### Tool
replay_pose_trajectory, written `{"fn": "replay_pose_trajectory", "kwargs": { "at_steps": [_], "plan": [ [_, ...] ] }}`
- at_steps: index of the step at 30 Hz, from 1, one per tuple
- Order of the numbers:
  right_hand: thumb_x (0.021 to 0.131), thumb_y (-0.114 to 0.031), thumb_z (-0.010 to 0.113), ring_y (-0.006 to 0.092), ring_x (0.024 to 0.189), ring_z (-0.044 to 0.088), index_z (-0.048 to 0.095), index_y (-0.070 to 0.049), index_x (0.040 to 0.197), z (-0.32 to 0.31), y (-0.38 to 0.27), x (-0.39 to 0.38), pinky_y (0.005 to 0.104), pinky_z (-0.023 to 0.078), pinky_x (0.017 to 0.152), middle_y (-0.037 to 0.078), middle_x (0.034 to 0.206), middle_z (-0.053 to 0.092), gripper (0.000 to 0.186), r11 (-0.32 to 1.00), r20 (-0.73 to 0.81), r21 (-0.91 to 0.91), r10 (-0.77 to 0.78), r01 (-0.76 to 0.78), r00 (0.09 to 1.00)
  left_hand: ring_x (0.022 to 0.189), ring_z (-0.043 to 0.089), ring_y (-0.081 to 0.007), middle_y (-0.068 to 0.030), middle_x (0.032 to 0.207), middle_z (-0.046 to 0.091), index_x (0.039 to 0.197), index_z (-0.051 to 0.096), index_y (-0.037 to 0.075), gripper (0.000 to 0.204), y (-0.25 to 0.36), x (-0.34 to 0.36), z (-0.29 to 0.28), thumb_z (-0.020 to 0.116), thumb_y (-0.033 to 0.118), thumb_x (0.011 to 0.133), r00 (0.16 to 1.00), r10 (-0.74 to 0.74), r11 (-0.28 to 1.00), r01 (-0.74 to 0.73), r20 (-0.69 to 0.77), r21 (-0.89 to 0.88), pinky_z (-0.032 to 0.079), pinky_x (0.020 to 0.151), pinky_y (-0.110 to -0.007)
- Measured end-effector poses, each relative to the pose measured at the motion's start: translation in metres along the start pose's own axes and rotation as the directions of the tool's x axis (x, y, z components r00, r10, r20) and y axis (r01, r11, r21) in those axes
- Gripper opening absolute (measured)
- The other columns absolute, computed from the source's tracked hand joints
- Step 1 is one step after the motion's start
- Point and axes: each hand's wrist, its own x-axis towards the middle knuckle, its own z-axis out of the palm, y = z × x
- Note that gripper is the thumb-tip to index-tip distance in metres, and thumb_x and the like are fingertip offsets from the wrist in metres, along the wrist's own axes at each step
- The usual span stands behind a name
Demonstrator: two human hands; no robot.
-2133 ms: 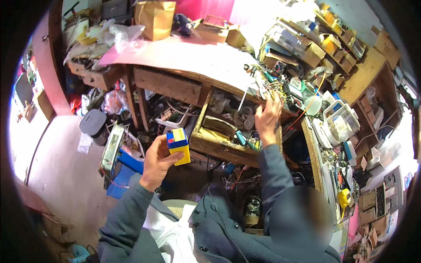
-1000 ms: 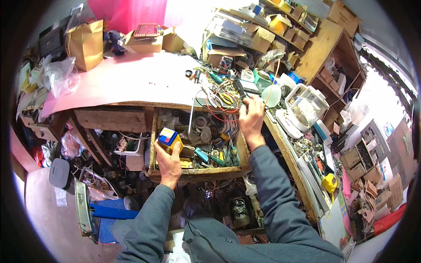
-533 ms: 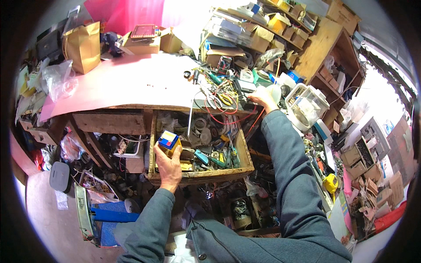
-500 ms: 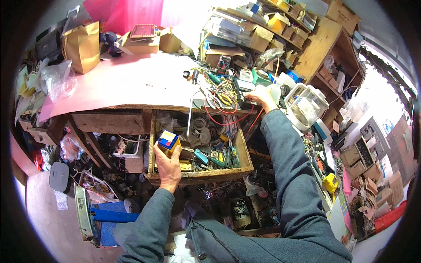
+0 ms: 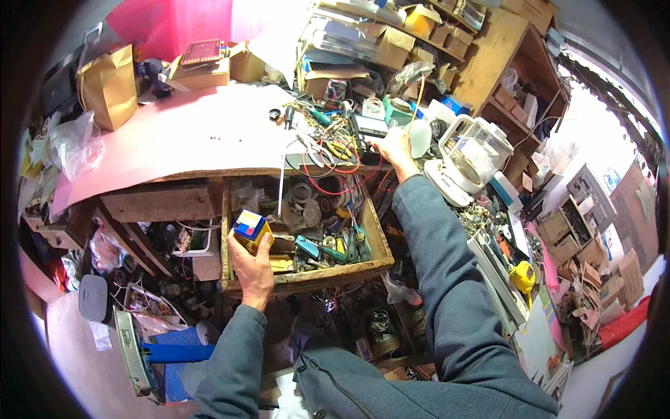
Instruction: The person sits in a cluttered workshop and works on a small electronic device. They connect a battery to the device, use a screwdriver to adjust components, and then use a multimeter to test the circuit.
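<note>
My left hand (image 5: 252, 269) holds a small yellow and blue box (image 5: 250, 229) over the left end of an open wooden drawer (image 5: 328, 272) full of tools, wires and small parts. My right hand (image 5: 393, 147) reaches far across the bench into a heap of cables and pliers (image 5: 333, 140), next to a translucent white bottle (image 5: 419, 135). Whether its fingers grip anything there is hidden by the clutter. Both arms wear blue-grey sleeves.
A pink sheet (image 5: 181, 136) covers the workbench top. A brown paper bag (image 5: 110, 85) and cardboard boxes (image 5: 202, 66) stand at the back. A white kettle-like appliance (image 5: 473, 153) sits right of my right hand. Wooden shelves (image 5: 502, 63) with boxes rise behind; junk fills the floor below.
The view has swung from the floor toward the bench. My right hand has moved from the drawer's edge up onto the bench among the cables. My left hand keeps the box.
</note>
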Motion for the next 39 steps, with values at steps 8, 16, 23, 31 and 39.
{"fn": "replay_pose_trajectory", "kwargs": {
  "at_steps": [8,16,23,31,39],
  "plan": [
    [0.079,-0.025,0.074,0.0378,0.092,0.074,0.079,-0.003,0.101,0.005,0.030,0.014,0.0416,0.058,0.081,0.023,0.093,0.075,0.032,0.973,0.081,-0.006,-0.228,0.229,0.970,0.111,0.061,-0.0221,-0.0134,0.121,0.061,0.135,0.045,0.001,0.050,-0.003,0.000,0.004,0.075,0.018,0.099,0.999,0.002,1.000,-0.003,0.052,0.013,0.050,0.100,-0.038],
    [0.084,0.000,0.065,0.0352,0.099,0.070,0.076,-0.018,0.110,-0.006,0.040,-0.005,0.0429,0.055,0.086,0.018,0.101,0.071,0.033,0.937,0.066,0.075,-0.346,0.341,0.936,0.109,0.062,-0.0257,-0.0156,0.119,0.062,0.133,0.047,0.002,0.050,-0.002,0.002,-0.001,0.076,0.019,0.097,0.999,0.005,0.999,-0.006,0.042,0.032,0.049,0.099,-0.040],
    [0.073,0.010,0.050,0.0303,0.096,0.068,0.073,-0.016,0.109,-0.006,0.050,0.000,0.0372,0.054,0.085,0.013,0.097,0.066,0.050,0.911,0.125,0.097,-0.410,0.400,0.904,0.112,0.059,-0.0252,-0.0152,0.122,0.059,0.136,0.046,0.001,0.053,0.006,-0.001,0.001,0.075,0.025,0.099,0.998,0.028,0.993,-0.034,0.055,0.116,0.047,0.101,-0.038],
    [0.078,0.005,0.049,0.0292,0.105,0.073,0.074,-0.015,0.108,-0.012,0.033,-0.010,0.0380,0.055,0.084,0.015,0.102,0.073,0.044,0.943,0.145,0.137,-0.321,0.303,0.936,0.111,0.061,-0.0271,-0.0177,0.121,0.061,0.134,0.046,-0.001,0.052,-0.003,0.001,-0.001,0.076,0.020,0.097,0.999,0.005,0.995,-0.010,0.050,0.099,0.048,0.100,-0.040],
    [0.085,-0.015,0.064,0.0297,0.095,0.075,0.079,-0.022,0.104,-0.027,-0.018,0.027,0.0438,0.057,0.080,0.013,0.098,0.077,0.026,0.868,0.396,-0.310,-0.253,0.388,0.883,0.110,0.066,-0.0293,-0.0195,0.120,0.066,0.138,0.043,0.003,0.056,-0.003,-0.001,-0.001,0.077,0.015,0.095,0.998,-0.029,0.997,0.025,0.052,0.076,0.052,0.097,-0.042]
  ]
}}
